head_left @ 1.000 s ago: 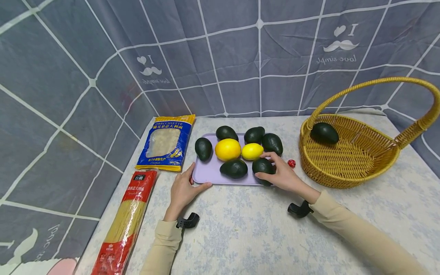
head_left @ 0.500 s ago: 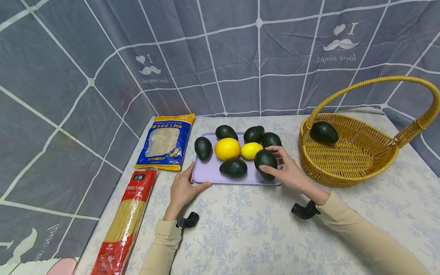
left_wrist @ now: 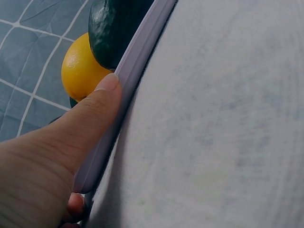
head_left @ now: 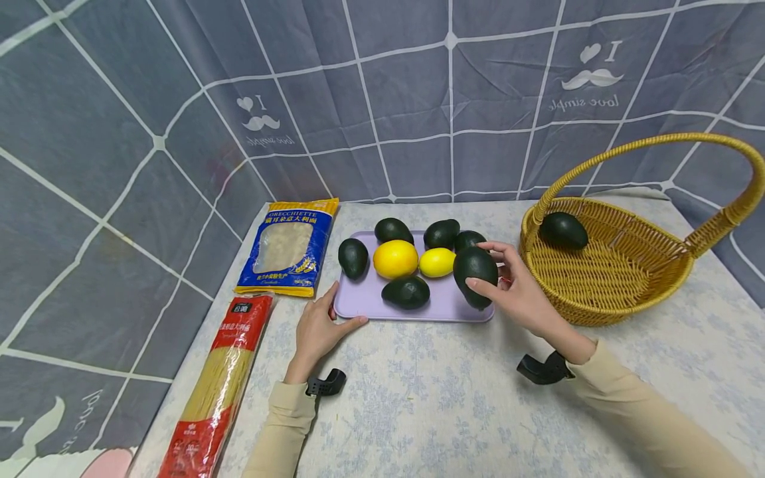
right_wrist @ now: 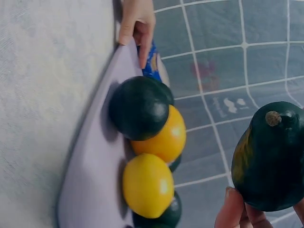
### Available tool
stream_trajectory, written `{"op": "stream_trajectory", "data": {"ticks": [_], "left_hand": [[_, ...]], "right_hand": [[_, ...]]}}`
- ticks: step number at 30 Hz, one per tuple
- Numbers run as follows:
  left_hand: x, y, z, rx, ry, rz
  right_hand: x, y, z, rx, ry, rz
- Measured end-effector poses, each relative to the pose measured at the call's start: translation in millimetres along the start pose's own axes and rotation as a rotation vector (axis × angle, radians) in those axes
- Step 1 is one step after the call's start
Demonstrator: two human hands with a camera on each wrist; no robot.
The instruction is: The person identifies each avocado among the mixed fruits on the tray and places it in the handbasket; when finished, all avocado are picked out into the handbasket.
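Note:
My right hand point(head_left: 518, 292) holds a dark green avocado point(head_left: 475, 275) above the right end of the lilac tray point(head_left: 370, 305). In the right wrist view this avocado point(right_wrist: 270, 156) shows its brown stem end, with fingertips against its side. At the tray's front left corner, my left hand point(head_left: 317, 332) grips the rim; the left wrist view has its thumb point(left_wrist: 95, 107) lying along the edge. On the tray are an orange-yellow fruit point(head_left: 396, 259), a lemon point(head_left: 437, 263) and several other avocados, one of them point(head_left: 406, 292) near the front.
A wicker basket point(head_left: 597, 312) with a tall handle stands at the right, one avocado point(head_left: 563, 230) inside. Left of the tray lie a blue and yellow orecchiette bag point(head_left: 287, 249) and a red spaghetti pack point(head_left: 218, 385). A grey checked cloth point(head_left: 406, 99) hangs behind.
My right hand has lifted the avocado from the tray's front right part and carried it rightward. The left hand has stayed at the tray's corner.

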State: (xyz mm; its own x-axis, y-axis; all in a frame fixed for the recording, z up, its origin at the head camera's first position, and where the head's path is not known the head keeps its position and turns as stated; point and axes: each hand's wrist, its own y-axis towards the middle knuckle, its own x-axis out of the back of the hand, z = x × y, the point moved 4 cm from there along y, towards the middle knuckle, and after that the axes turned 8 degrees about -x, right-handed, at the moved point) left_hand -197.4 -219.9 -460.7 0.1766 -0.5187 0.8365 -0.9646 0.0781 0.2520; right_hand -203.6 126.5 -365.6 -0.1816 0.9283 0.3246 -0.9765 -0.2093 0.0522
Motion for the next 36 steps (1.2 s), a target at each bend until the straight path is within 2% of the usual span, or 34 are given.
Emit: {"op": "stream_trajectory", "data": {"ticks": [6, 17, 22, 30, 36], "left_hand": [[1.9, 0.2, -2.0, -0.006, 0.000, -0.008], [2.0, 0.9, -1.8, -0.020, 0.001, -0.009], [1.5, 0.8, -1.5, -0.026, 0.002, -0.012], [2.6, 0.4, -1.6, -0.019, -0.005, -0.015], [1.8, 1.0, -1.8, -0.017, -0.012, -0.010]], "right_hand": [[12, -6.7, 7, 0.032, 0.098, 0.011], [45, -22.9, 13, 0.126, 0.255, -0.047], [64, -31.0, 12, 0.130, 0.229, -0.086], [91, -35.8, 7, 0.158, 0.267, -0.131], [114, -35.4, 0, 0.127, 0.263, -0.194]]}}
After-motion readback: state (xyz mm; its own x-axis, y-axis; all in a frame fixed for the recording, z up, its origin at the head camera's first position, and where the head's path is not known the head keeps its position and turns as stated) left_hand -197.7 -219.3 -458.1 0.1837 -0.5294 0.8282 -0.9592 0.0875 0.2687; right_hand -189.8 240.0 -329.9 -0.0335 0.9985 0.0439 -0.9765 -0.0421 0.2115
